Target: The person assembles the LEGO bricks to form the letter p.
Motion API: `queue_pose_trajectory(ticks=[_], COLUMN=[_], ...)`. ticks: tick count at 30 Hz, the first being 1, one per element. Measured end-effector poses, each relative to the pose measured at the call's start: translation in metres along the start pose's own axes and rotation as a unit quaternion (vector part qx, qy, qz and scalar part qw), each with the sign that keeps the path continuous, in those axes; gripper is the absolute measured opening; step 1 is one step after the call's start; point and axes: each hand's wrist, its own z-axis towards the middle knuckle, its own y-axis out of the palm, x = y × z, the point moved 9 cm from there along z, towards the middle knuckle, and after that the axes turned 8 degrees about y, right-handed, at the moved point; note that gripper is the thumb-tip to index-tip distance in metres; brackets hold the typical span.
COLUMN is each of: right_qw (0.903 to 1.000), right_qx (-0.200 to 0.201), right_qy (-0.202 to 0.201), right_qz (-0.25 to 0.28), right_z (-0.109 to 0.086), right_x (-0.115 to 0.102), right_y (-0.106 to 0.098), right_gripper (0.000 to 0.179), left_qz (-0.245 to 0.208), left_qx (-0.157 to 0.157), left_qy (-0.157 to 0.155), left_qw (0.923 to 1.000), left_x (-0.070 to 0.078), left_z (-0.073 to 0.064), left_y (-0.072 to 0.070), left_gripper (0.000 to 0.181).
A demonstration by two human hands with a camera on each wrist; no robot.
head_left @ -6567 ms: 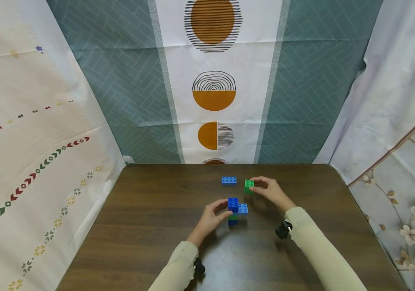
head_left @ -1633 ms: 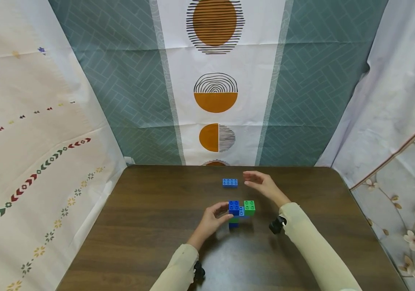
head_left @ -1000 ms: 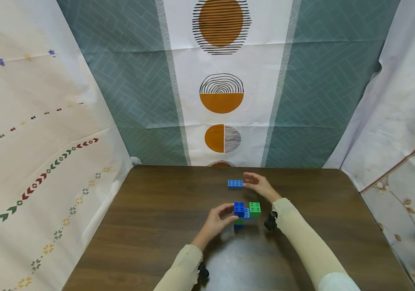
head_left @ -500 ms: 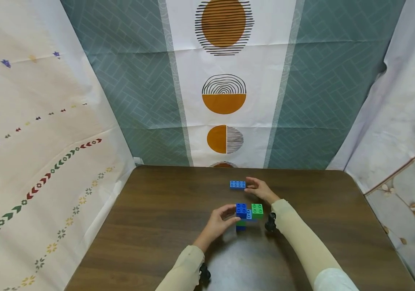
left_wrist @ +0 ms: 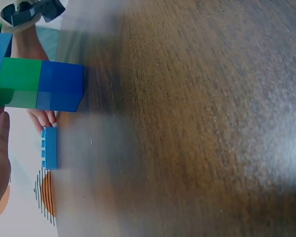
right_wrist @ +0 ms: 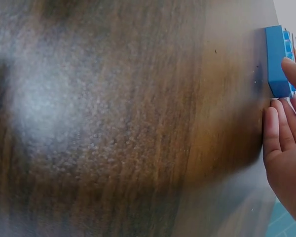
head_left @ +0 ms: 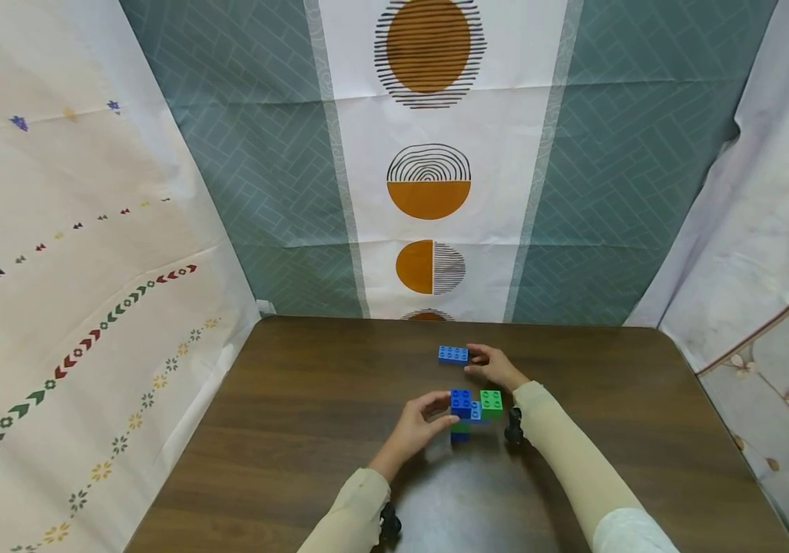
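Note:
My left hand (head_left: 418, 426) holds a small tower of toy building bricks by its left side, thumb in front and fingers behind. A dark blue brick (head_left: 461, 401) tops the tower. A light blue brick (head_left: 475, 411) juts right and carries a bright green brick (head_left: 492, 402) on its end. Lower down are a green brick (left_wrist: 19, 81) and a dark blue bottom brick (left_wrist: 61, 86). My right hand (head_left: 498, 369) is at the right end of a loose light blue brick (head_left: 452, 354), fingers loosely bent; in the right wrist view the thumb (right_wrist: 295, 74) lies close over its studs.
Everything stands on a dark brown wooden table (head_left: 283, 430). A patterned teal and white cloth (head_left: 429, 269) hangs behind its far edge. Light curtains hang at left and right. Black cameras are strapped at both wrists.
The green brick, earlier in my right hand, now sits on the tower's light blue arm. My right hand has let it go and moved to the loose light blue brick. My left hand keeps its place.

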Motion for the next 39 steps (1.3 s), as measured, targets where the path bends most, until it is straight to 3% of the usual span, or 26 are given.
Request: queue_pose_trajectory(ticks=[19, 31, 39], right_qw=[0.9955, 0.9955, 0.9966], right_qx=[0.082, 0.094, 0.082], right_qy=[-0.012, -0.003, -0.007], right_qz=[-0.045, -0.011, 0.000], right_z=[0.0012, -0.0022, -0.0033], right_x=[0.0001, 0.0035, 0.0001], right_y=[-0.0019, -0.0034, -0.0053], right_gripper=[0.039, 0.035, 0.038], left_qz=[0.012, 0.011, 0.009], left_qx=[-0.006, -0.001, 0.000], left_qy=[0.009, -0.016, -0.010], left_qw=[0.9999, 0.9998, 0.9999], left_x=[0.0091, 0.0025, 0.0064], left_z=[-0.0018, -0.0032, -0.0027], left_y=[0.0030, 0.0016, -0.0003], left_gripper=[0.035, 0.035, 0.035])
